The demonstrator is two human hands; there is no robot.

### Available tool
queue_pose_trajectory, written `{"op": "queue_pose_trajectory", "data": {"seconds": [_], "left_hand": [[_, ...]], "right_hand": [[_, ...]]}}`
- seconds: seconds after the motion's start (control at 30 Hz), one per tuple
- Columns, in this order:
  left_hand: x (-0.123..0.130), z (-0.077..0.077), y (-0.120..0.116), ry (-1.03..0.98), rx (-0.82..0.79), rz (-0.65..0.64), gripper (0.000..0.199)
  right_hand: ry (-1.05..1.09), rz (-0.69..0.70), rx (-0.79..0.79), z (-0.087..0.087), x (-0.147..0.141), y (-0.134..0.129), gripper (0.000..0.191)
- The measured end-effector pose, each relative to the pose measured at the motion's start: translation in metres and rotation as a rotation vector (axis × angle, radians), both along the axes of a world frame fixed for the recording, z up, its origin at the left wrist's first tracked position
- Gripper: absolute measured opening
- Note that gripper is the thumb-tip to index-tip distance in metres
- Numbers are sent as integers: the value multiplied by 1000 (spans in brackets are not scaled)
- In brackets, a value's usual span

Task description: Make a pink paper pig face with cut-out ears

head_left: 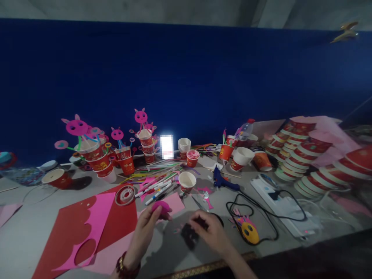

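Note:
My left hand (145, 226), with a beaded bracelet at the wrist, pinches a magenta paper circle (162, 206) between thumb and fingers. My right hand (210, 230) has its fingers closed together just above a dark patch (189, 235) on the table. Whether that patch is black paper or partly shadow is hard to tell, and what the fingertips hold is too small to name. Just behind the right hand lies a pair of scissors (200, 202), its handle partly hidden. Pink paper (176, 202) lies under and beyond the left hand.
Red sheets (65, 224) and a cut magenta sheet (100, 217) cover the left. Markers (159, 193), a tape roll (124, 194) and paper cups (187, 182) lie ahead. To the right are a blue glue gun (222, 180), looped black cable, a power strip (279, 209) and stacked cups (299, 155).

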State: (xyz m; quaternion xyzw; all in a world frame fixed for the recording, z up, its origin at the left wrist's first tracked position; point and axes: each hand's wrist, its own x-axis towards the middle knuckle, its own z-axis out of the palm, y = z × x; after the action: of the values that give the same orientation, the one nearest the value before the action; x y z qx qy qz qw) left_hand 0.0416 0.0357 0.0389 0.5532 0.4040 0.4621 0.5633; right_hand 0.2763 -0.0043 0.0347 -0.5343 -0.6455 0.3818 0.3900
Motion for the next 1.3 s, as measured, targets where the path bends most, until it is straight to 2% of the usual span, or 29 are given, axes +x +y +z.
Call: {"op": "queue_pose_trajectory", "data": {"seconds": [0.07,0.13,0.3,0.37,0.43,0.57,0.67,0.83,1.1,1.2,1.3], "left_hand": [[-5,-7,4,-57,-81,85,35],[-8,-13,7,-73,-108,143,34],[-6,-24,11,-73,-157,134,39],[-4,-27,10,-45,-151,94,43],[-2,-27,7,29,-72,20,41],[2,-17,-1,241,111,-191,30],[6,-12,-5,249,74,-247,30],[7,-20,-5,160,25,-203,34],[3,-37,-1,165,41,-114,34],[-1,-43,4,185,88,-47,33],[-4,-45,9,244,154,-22,32]], "right_hand": [[-94,-62,26,1,18,4,22],[-100,-109,59,7,34,9,24],[-27,-218,128,25,47,22,29],[-25,-202,122,26,41,24,28],[-63,-146,110,23,32,26,26],[-202,-15,135,18,15,30,21],[-301,7,170,18,11,35,21],[-430,-46,124,20,27,43,23],[-667,-195,78,14,79,53,28],[-697,-167,113,8,81,57,29],[-618,-124,123,0,66,62,26]]}}
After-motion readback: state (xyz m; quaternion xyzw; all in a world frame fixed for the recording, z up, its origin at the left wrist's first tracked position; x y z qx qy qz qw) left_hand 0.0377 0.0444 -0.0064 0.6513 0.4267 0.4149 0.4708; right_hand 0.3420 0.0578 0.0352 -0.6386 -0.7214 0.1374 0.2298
